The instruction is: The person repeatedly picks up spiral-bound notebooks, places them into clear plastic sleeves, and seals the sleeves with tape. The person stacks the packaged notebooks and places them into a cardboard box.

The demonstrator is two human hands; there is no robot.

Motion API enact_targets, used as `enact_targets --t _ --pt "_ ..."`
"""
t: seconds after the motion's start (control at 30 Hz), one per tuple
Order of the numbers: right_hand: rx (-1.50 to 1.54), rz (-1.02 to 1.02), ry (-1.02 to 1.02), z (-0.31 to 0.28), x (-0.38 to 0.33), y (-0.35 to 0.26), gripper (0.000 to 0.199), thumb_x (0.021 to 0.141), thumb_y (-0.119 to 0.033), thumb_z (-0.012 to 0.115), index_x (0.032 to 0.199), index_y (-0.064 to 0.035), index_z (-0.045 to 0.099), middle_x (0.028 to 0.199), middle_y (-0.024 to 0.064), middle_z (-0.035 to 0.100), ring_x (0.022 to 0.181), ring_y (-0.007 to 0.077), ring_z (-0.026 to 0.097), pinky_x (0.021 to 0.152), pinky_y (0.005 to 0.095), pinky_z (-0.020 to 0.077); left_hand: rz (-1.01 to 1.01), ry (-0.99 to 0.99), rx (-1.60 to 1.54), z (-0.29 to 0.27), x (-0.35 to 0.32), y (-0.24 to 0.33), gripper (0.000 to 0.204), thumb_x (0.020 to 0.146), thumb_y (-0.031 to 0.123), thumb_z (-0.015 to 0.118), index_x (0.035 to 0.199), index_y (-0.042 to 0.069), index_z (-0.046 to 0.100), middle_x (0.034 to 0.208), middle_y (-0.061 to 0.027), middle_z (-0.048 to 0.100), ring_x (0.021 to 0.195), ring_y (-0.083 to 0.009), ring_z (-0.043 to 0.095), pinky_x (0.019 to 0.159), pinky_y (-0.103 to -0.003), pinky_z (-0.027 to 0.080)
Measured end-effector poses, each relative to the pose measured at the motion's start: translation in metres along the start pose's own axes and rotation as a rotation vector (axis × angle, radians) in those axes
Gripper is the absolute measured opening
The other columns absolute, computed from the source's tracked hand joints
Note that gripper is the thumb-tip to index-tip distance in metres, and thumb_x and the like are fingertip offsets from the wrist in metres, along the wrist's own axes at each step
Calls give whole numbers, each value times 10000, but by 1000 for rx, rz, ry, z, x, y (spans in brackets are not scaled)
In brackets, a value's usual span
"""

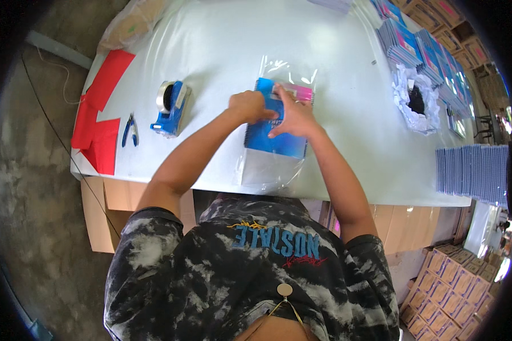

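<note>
Both hands, left (249, 105) and right (294, 118), press flat on a blue spiral notebook (276, 133) inside a clear plastic sleeve (267, 170).

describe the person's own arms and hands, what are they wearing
Both forearms are bare; the left hand and right hand wear no gloves, rings or watch that I can see. Short sleeves of a black-and-white tie-dye T-shirt end above the elbows.

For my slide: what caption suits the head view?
Both hands press a blue notebook into a clear bag.
</note>
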State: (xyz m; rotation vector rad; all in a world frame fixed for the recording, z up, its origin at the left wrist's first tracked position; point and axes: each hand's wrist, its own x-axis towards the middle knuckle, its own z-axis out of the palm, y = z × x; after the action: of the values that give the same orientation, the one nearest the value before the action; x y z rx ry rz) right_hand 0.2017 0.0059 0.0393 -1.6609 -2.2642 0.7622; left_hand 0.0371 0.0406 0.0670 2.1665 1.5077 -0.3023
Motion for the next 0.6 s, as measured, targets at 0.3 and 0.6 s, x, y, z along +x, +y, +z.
enact_targets --t 0.3,0.6 --pt "796 223 354 43 -27 69 955 674 -461 738 1378 -41 248 1413 248 269 1351 367 193 1079 526 68 -46 292 -423 91 40 -73 773 828 566 530 1319 -14 388 1362 -227 377 1264 -350 357 1043 -354 280" --pt "1170 -331 623 -49 -54 -25 806 710 -230 788 1294 -23 273 1173 122 464 1098 208 491 926 336 420 474 712 -1360 25 -50 6 757 810 452 619 1320 -19 316 1192 -130 479 1087 -199 460 965 -326 342"
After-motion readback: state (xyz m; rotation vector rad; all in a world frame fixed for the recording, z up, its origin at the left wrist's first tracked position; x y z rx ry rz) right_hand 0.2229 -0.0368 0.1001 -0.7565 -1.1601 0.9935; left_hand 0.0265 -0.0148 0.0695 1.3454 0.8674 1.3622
